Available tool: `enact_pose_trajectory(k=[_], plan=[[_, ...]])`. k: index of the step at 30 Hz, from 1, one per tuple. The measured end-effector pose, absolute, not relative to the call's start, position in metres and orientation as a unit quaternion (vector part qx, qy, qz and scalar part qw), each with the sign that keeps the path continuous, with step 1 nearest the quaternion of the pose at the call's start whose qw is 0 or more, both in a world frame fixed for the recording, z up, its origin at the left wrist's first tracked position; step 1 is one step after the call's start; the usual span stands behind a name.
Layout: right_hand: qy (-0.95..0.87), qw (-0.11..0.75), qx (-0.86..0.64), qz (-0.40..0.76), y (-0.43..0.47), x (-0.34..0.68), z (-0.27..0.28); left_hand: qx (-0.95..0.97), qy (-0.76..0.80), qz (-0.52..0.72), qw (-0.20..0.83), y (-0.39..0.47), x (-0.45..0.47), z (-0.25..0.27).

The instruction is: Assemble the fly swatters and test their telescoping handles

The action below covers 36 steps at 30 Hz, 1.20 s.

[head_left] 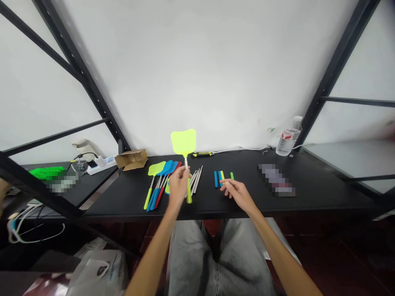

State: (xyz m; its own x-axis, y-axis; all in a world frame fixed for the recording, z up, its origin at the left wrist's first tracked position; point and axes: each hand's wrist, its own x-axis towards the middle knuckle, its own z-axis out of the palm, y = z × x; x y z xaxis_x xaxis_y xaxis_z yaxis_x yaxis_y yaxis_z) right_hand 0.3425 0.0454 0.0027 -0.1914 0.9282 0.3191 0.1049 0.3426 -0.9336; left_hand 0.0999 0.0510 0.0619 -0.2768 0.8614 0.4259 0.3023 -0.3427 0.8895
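Note:
My left hand (179, 183) is closed round the metal shaft of a yellow-green fly swatter (184, 142), which stands upright with its head above the fist and its handle below. My right hand (237, 193) hovers with loosely bent fingers apart and seems to hold nothing. Just beyond its fingertips lie several loose handles (216, 179) in blue, yellow and green. Between the hands several bare metal rods (197, 181) lie side by side. Left of my left hand rests a row of whole fly swatters (161, 181) in yellow-green, blue and red, with another yellow-green head partly hidden behind the hand.
An open cardboard box (132, 159) sits at the black table's (123, 197) back left. A yellow and black cutter (202, 154) lies by the wall near a white cable. A water bottle (289, 137) and a blurred flat object (277, 179) are to the right. Black metal posts (89, 90) flank the table.

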Motion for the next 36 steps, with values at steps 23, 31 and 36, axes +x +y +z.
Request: enact_pose_trajectory(k=[23, 31, 36], plan=[[-0.639, 0.504, -0.413, 0.409, 0.049, 0.342, -0.001, 0.624, 0.765, 0.156, 0.011, 0.069, -0.025, 0.039], [-0.641, 0.502, -0.416, 0.404, 0.05, 0.342, -0.001, 0.645, 0.746, 0.166, -0.019, 0.067, 0.017, 0.034], [-0.638, 0.505, -0.419, 0.404, 0.05, 0.342, -0.002, 0.663, 0.731, 0.154, -0.053, 0.068, 0.027, 0.035]])
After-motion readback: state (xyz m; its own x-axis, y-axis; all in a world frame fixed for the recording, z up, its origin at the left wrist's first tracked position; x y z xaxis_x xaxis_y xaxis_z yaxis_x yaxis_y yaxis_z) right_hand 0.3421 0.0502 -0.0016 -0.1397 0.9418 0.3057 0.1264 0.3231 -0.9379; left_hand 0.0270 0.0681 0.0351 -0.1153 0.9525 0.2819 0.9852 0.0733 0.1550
